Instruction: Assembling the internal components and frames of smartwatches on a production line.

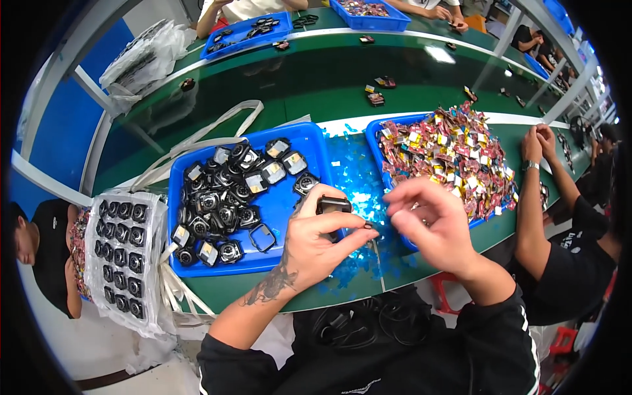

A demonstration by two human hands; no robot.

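My left hand point(315, 236) is closed on a black square smartwatch case point(334, 205), gripped between thumb and fingers. A small dark bit shows at its fingertips, too small to name. To the right, my right hand point(438, 224) has its fingers apart and shows nothing in them. It hovers over the near left edge of a blue bin point(373, 135) heaped with small red, yellow and white parts point(447, 151). Left of my left hand stands another blue bin point(309, 135), with many black watch cases point(227, 191) lying loose in it.
Blue film scraps point(359, 178) litter the green table between the bins. A clear plastic tray point(125, 263) of watch cases hangs at the left, beside white straps point(197, 145). A conveyor point(316, 79) carries a few parts beyond. Co-workers sit around; one person's hands point(536, 141) are at the right.
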